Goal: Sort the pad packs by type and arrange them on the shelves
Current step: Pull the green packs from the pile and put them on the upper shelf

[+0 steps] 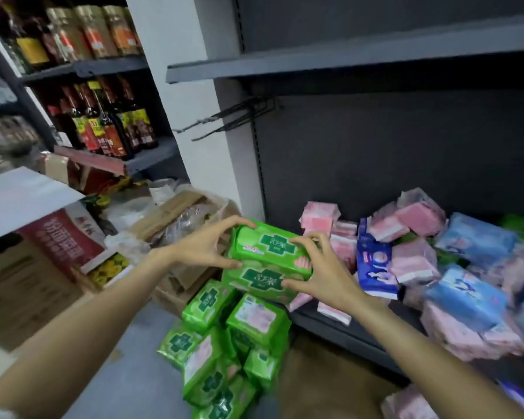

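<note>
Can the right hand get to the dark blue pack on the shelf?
Probably yes. The right hand grips the green packs just beside the dark blue pack, with nothing between them, but it would have to let go first.

Both forearms bare; a pale sleeve edge (0, 414), perhaps, at the blurred lower-left corner

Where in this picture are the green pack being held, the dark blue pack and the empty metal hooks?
green pad pack (270, 246), head view, on its printed front face.
dark blue pad pack (374, 267), head view, on its front panel.
metal hooks (236, 114), head view, midway along the prongs.
</note>
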Demonstrator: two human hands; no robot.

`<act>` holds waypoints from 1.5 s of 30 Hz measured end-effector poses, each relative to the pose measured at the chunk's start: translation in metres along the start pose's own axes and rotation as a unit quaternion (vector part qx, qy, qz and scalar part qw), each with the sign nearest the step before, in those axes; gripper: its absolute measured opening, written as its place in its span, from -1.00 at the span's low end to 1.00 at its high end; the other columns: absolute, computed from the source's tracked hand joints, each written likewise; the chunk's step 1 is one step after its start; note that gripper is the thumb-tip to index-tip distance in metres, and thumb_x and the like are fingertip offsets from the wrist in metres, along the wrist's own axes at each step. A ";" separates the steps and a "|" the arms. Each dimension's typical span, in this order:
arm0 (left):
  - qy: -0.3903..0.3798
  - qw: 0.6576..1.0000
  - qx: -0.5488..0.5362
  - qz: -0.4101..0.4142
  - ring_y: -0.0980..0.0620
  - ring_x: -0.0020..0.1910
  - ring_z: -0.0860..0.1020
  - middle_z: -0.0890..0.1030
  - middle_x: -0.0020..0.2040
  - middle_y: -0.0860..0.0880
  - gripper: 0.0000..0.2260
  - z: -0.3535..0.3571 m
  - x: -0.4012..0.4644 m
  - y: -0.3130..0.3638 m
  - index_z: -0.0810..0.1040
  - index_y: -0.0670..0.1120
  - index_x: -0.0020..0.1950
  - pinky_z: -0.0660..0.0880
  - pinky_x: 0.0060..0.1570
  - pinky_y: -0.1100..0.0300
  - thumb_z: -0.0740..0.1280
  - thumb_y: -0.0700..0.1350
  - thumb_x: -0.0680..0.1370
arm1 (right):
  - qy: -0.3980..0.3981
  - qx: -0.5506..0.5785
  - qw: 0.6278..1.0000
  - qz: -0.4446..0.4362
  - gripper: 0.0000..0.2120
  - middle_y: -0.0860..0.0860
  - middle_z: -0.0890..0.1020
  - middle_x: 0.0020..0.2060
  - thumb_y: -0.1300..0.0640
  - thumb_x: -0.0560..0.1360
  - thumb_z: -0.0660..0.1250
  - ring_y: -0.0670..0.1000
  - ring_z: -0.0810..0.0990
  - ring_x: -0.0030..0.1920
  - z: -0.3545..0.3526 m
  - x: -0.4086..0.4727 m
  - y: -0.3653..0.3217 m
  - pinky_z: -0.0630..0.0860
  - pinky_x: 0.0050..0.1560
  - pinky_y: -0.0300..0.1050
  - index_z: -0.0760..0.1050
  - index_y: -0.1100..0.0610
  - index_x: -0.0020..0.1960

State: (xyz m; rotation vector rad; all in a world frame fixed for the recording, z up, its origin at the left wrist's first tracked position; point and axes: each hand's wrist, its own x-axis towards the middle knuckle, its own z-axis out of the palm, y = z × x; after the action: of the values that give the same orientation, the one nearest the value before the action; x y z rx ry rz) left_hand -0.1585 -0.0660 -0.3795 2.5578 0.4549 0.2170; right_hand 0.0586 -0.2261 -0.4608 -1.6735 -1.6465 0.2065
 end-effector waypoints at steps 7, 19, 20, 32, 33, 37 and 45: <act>-0.070 0.991 -0.063 -0.098 0.23 0.15 0.51 0.47 0.25 0.12 -0.36 0.115 -0.024 -0.069 0.27 0.06 0.40 0.48 0.08 0.28 0.52 -0.06 0.42 | -0.117 0.094 0.986 0.068 -0.28 -0.18 0.35 0.16 -0.20 0.27 0.53 -0.47 0.39 0.05 0.103 -0.070 0.071 0.26 0.03 -0.57 0.36 -0.06 0.34; 0.182 0.942 -0.162 -0.230 0.18 0.28 0.43 0.44 0.26 0.27 -0.37 0.155 -0.199 -0.162 0.28 0.28 0.34 0.46 0.10 0.33 0.48 0.06 0.35 | -0.157 0.032 0.985 -0.062 -0.32 -0.10 0.23 0.41 -0.14 0.33 0.50 -0.03 0.20 0.38 0.251 -0.017 0.006 0.27 0.31 -0.11 0.34 -0.09 0.38; 0.197 0.940 -0.151 -0.234 0.19 0.29 0.42 0.42 0.27 0.28 -0.34 0.153 -0.209 -0.170 0.26 0.27 0.36 0.46 0.10 0.34 0.48 0.04 0.34 | -0.152 0.027 0.985 -0.079 -0.33 -0.07 0.21 0.43 -0.10 0.33 0.51 0.00 0.19 0.40 0.264 -0.009 -0.001 0.27 0.33 -0.09 0.35 -0.06 0.37; 0.224 0.864 -0.270 -0.362 -0.02 0.21 0.50 0.52 0.17 0.10 -0.66 0.160 -0.214 -0.310 0.42 0.12 0.22 0.47 0.06 0.23 0.40 -0.13 0.52 | -0.332 -0.166 0.928 -0.027 -0.25 0.18 0.34 0.38 -0.33 0.51 0.13 0.17 0.30 0.35 0.397 0.018 -0.017 0.30 0.33 0.08 0.13 0.15 0.49; 0.220 0.858 -0.272 -0.375 -0.01 0.20 0.49 0.50 0.15 0.10 -0.69 0.168 -0.205 -0.318 0.41 0.07 0.25 0.43 0.07 0.26 0.36 -0.17 0.55 | -0.337 -0.203 0.918 -0.046 -0.22 0.19 0.33 0.39 -0.33 0.50 0.15 0.18 0.29 0.36 0.398 0.014 -0.013 0.27 0.34 0.08 0.10 0.18 0.50; 0.213 0.834 -0.299 -0.412 0.16 -0.06 0.48 0.52 0.09 0.03 -0.71 0.190 -0.186 -0.339 0.38 -0.03 0.31 0.40 -0.21 0.52 0.23 -0.24 0.60 | -0.372 -0.240 0.894 -0.068 0.02 0.20 0.33 0.40 -0.37 0.40 0.27 0.17 0.29 0.38 0.381 -0.004 -0.004 0.13 0.43 0.03 -0.08 0.22 0.55; 0.203 0.833 -0.314 -0.407 -0.04 0.11 0.54 0.55 0.17 -0.06 -0.77 0.212 -0.172 -0.349 0.41 0.05 0.27 0.42 0.15 0.08 0.22 -0.14 0.62 | -0.431 -0.116 0.879 -0.169 -0.19 -0.11 0.17 0.49 -0.37 0.34 0.28 -0.15 -0.04 0.51 0.325 -0.040 0.049 -0.40 0.44 0.06 0.17 -0.08 0.49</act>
State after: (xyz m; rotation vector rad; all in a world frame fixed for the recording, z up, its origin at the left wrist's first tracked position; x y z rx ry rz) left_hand -0.3641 0.0525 -0.7543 1.4915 1.3299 0.4919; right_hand -0.1042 -0.1275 -0.7320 -1.5025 -2.6862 0.6770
